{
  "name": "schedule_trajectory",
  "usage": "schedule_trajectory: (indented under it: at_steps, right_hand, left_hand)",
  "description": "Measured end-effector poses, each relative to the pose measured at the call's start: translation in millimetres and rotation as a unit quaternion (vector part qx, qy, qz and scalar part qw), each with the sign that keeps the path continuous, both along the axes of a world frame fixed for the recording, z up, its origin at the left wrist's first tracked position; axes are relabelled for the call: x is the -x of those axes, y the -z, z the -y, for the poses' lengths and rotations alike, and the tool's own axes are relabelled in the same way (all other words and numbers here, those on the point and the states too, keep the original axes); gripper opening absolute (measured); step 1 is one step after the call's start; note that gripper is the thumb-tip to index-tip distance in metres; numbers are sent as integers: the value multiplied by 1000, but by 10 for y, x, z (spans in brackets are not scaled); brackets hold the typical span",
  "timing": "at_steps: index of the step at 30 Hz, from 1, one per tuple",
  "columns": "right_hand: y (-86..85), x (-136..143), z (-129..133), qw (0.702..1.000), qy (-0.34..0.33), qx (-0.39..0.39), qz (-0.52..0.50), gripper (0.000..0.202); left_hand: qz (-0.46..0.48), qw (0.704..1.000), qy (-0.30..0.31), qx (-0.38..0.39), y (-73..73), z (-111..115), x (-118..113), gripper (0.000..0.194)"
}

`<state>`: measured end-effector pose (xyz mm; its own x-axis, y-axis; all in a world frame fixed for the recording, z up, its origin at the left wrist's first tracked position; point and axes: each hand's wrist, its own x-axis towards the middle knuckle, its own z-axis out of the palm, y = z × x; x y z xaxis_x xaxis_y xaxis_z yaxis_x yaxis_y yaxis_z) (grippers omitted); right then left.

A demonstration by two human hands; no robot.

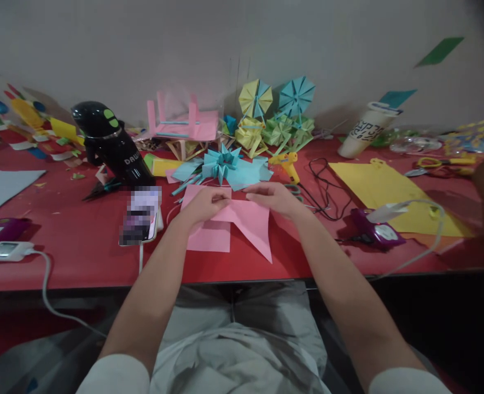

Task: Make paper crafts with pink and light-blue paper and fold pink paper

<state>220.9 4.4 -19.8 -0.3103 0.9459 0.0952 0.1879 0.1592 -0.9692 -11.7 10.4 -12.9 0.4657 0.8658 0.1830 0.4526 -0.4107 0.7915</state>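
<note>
A sheet of pink paper [252, 219] is held up off the table between my two hands, its lower right corner hanging down toward the table's front. My left hand [206, 205] pinches its left edge with closed fingers. At the upper right edge, my right hand [277, 198] has its thumb and fingers closed on the same sheet. Under the held sheet, a second pink paper [211, 238] lies flat on the red table. Just beyond the hands sit blue folded-paper pieces [223, 164], including a spiky star shape.
A phone [143, 213] and a black bottle [112, 145] stand left of my hands. A yellow glue gun [286, 164] with a black cord, yellow paper [381, 191], a purple power bank [377, 230] and a paper cup [367, 131] are to the right. Paper models [256, 98] line the wall.
</note>
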Motion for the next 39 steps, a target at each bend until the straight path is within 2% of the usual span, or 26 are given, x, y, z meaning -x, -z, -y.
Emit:
schedule_trajectory:
  at_steps: [2,4,12,19,24,32,36,39]
  right_hand:
    - [31,14,-8,996,-33,-49,73,22]
    - [54,39,-14,988,-48,-87,121,18]
    - [44,136,13,971,-87,-161,156,21]
    - [19,148,29,965,-115,-182,151,14]
    - [38,130,-5,968,-115,-171,145,16]
    - [37,-43,-85,969,-88,-162,167,14]
    - [48,-129,-121,969,-82,-155,176,17]
    - [83,-248,-159,968,-46,-152,195,14]
  left_hand:
    - [-18,999,26,-7,7,46,-65,15]
    - [-40,999,27,-21,20,70,-104,16]
    - [-63,994,15,-86,113,77,-155,17]
    - [-39,997,-2,-72,148,88,-195,17]
    - [-22,998,-30,-56,113,14,-116,12]
    - [-49,985,-149,-76,8,-47,109,10]
    - [-62,982,-164,-74,5,-51,141,10]
    - [-34,976,-188,-101,-4,-74,202,10]
